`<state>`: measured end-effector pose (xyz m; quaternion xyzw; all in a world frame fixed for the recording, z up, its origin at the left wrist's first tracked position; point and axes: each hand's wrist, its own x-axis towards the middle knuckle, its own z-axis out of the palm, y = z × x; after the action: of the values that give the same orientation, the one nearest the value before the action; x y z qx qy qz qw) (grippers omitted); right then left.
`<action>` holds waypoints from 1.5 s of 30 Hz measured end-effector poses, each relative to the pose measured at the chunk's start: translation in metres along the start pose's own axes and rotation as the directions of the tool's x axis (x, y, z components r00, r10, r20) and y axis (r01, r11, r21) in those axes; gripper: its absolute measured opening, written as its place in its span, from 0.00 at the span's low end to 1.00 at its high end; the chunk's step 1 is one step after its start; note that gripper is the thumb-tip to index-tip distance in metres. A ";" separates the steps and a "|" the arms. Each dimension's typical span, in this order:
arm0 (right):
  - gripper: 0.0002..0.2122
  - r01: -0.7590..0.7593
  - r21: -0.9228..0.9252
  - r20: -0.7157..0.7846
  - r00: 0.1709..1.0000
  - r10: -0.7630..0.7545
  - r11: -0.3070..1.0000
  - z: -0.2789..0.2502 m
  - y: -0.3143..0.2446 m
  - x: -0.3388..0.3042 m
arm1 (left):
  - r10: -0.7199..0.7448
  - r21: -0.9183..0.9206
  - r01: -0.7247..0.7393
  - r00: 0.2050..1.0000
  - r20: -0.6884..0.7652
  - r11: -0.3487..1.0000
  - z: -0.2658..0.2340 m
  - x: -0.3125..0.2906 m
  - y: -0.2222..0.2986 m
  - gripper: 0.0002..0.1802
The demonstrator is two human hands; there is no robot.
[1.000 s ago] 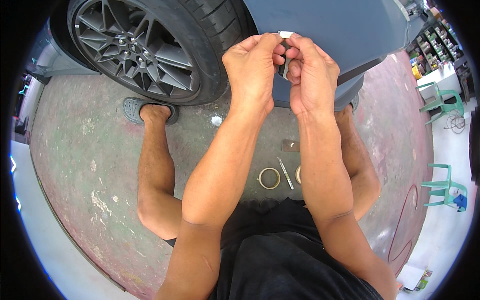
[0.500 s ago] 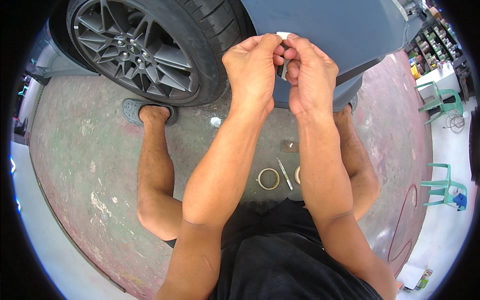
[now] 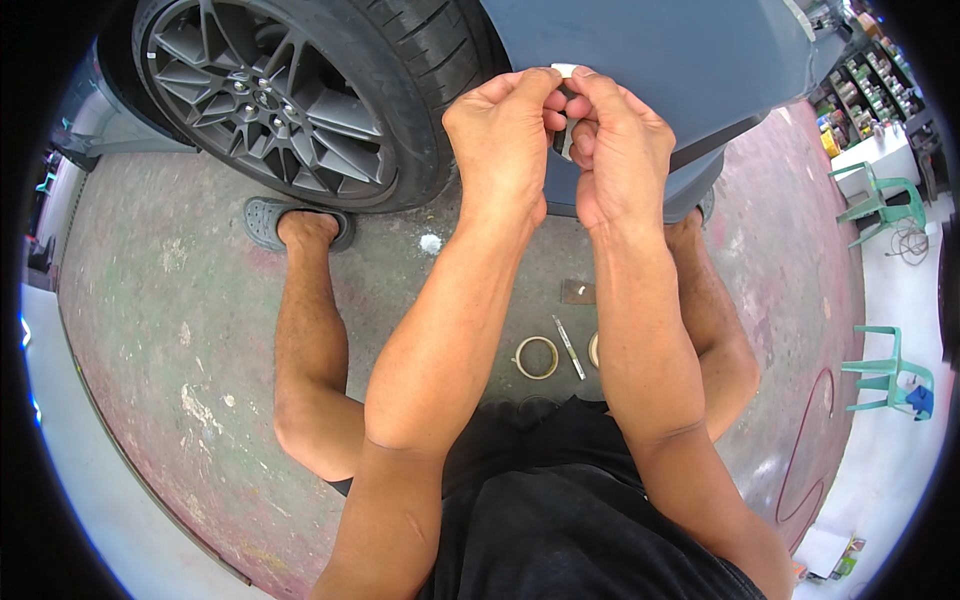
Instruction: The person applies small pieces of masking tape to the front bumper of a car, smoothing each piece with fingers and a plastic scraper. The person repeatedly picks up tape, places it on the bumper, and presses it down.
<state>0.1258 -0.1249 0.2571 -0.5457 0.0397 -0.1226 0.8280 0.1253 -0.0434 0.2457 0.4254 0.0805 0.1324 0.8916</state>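
My left hand [image 3: 500,140] and my right hand [image 3: 628,150] are raised side by side in front of the blue-grey car body panel [image 3: 650,50]. Between thumb and finger of each hand, at the top, is pinched a small white strip [image 3: 564,71]. Both hands are closed, and the fingers cover part of the strip. Whether it touches the panel I cannot tell. Just beneath, between the hands, a dark and pale patch shows that I cannot make out.
A car wheel [image 3: 265,100] stands at the upper left. On the floor between my legs lie a tape roll [image 3: 537,358], a pen-like tool [image 3: 569,348], a brown square piece [image 3: 578,291] and a partly hidden second ring. Green chairs [image 3: 885,200] stand at the right.
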 end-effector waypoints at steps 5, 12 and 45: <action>0.08 0.002 -0.010 -0.005 1.000 -0.002 1.000 -0.001 0.003 0.001 | 0.002 0.013 -0.002 1.000 -0.003 1.000 0.001 0.000 0.002 0.06; 0.09 -0.024 0.026 -0.020 1.000 0.024 0.999 -0.006 0.002 -0.002 | -0.005 0.058 0.006 1.000 -0.002 0.998 0.002 -0.004 0.005 0.05; 0.07 0.041 0.024 -0.035 0.999 -0.040 0.999 -0.001 0.006 -0.002 | -0.036 0.027 0.037 0.999 -0.029 0.999 0.001 -0.004 0.006 0.08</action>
<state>0.1249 -0.1237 0.2511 -0.5339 0.0412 -0.1493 0.8312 0.1207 -0.0419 0.2507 0.4343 0.1029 0.1211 0.8866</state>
